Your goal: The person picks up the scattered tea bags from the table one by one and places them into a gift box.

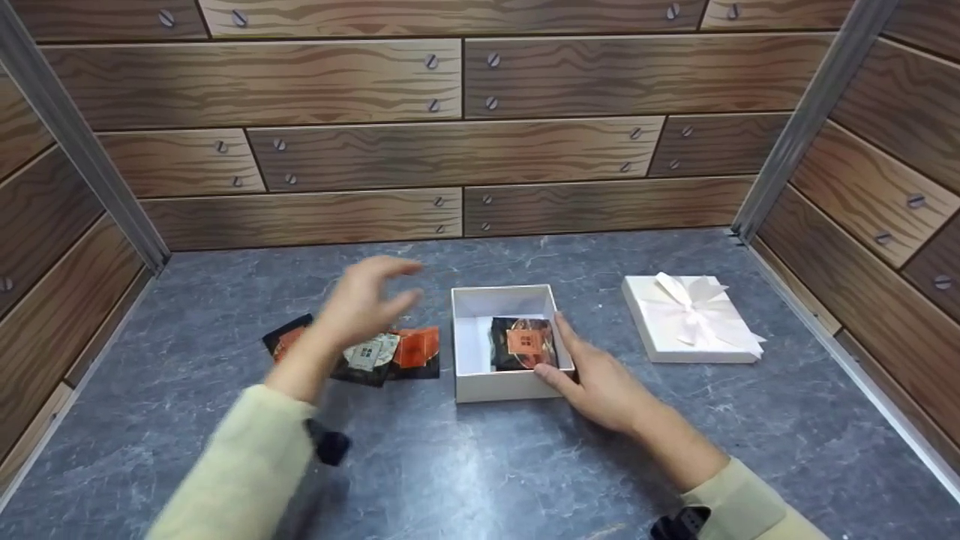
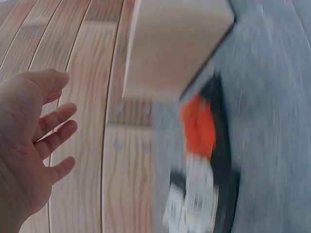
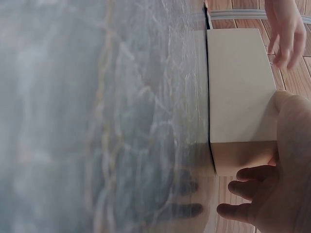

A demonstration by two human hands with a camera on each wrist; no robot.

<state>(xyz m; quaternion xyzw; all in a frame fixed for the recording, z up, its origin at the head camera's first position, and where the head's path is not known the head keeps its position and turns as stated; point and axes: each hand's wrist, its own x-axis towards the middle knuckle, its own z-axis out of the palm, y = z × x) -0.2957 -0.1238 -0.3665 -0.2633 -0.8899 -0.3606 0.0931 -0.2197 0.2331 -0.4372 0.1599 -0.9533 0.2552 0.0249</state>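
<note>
An open white gift box [image 1: 504, 388] stands on the table in the head view. Inside, toward its right side, lies a black packet [image 1: 524, 342] with an orange label. My right hand [image 1: 604, 386] holds the box's near right corner, thumb at the front rim and fingers along the right wall. To the left, my left hand [image 1: 361, 301] hovers with spread, loosely bent fingers and nothing in them. Below it lie black packets, one with a pale label [image 1: 367, 354] and one with an orange label [image 1: 417, 352]. Another packet [image 1: 286, 334] is partly hidden by the left forearm.
The box's white lid [image 1: 697, 322], tied with a pale ribbon bow, lies at the right on the grey marbled table [image 1: 480, 457]. Wood-patterned walls [image 1: 465, 150] enclose the back and both sides.
</note>
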